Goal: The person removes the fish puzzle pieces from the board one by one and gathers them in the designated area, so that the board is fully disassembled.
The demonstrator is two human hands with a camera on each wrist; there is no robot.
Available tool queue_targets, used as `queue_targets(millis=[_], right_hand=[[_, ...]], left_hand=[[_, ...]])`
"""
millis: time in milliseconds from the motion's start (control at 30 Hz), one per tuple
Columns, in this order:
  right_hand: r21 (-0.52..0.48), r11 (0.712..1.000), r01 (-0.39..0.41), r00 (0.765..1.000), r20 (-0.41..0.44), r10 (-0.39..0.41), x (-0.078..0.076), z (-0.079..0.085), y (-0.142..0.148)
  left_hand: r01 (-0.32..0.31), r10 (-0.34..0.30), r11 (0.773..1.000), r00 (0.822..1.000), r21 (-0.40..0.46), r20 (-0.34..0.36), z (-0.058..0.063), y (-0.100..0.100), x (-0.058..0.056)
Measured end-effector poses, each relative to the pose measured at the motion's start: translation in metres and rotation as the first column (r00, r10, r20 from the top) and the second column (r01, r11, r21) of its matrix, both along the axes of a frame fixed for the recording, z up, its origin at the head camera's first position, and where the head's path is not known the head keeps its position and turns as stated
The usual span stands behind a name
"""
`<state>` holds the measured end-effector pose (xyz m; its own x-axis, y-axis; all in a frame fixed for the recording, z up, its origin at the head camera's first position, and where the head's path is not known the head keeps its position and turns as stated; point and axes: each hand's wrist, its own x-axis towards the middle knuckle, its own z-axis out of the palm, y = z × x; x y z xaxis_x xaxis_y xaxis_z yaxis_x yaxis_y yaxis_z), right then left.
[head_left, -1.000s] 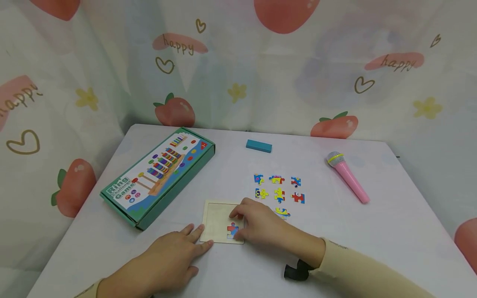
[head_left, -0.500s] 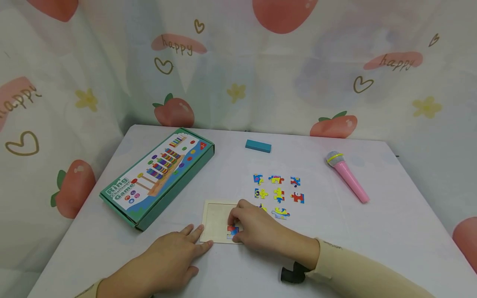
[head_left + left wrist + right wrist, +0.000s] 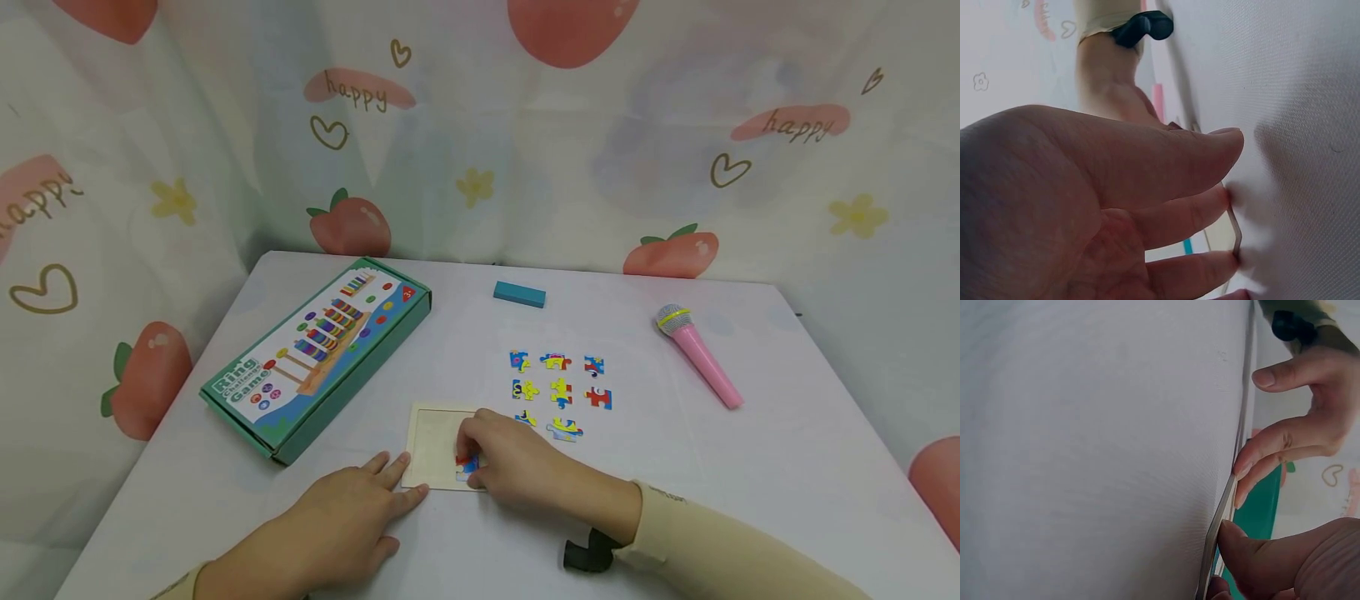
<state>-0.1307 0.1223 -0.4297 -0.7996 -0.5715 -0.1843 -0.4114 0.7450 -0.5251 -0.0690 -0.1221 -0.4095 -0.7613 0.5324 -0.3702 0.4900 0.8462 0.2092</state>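
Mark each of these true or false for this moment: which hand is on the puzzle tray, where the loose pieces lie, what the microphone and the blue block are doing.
1. The right hand presses a puzzle piece in the wooden tray. True.
2. The left hand lifts the tray off the table. False: its straight fingers rest against the tray's near-left edge, tray flat.
3. Loose pieces lie right of the tray. True.
4. The pink microphone stands upright. False: it lies on its side.
5. The blue block sits on the game box. False: it lies apart on the table.

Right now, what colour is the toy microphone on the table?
The toy microphone is pink, with a silvery head and a yellow band below it. The head view shows it best.
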Motion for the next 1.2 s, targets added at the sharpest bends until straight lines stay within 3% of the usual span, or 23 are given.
queue_targets(millis=[367, 867, 1033, 1200], right_hand=[[-0.010, 1.000, 0.002, 1.000, -0.014, -0.002, 0.0000, -0.0009, 0.0010], [-0.136, 0.990, 0.024, 1.000, 0.000, -0.024, -0.0026, -0.0007, 0.0027], [-0.171, 0.985, 0.016, 1.000, -0.011, -0.018, -0.0030, -0.0002, 0.0030], [-0.201, 0.978, 0.047, 0.999, 0.035, -0.041, -0.0040, 0.0007, 0.0042]], left_hand=[[-0.003, 0.003, 1.000, 1.000, -0.016, 0.029, 0.0002, 0.0007, -0.0017], [0.009, -0.008, 1.000, 0.999, 0.011, -0.036, -0.0018, -0.0009, 0.0007], [-0.002, 0.002, 1.000, 1.000, 0.008, -0.005, -0.0014, -0.0012, 0.0015], [-0.030, 0.030, 1.000, 0.999, 0.002, 0.039, -0.0017, -0.0018, 0.0016]])
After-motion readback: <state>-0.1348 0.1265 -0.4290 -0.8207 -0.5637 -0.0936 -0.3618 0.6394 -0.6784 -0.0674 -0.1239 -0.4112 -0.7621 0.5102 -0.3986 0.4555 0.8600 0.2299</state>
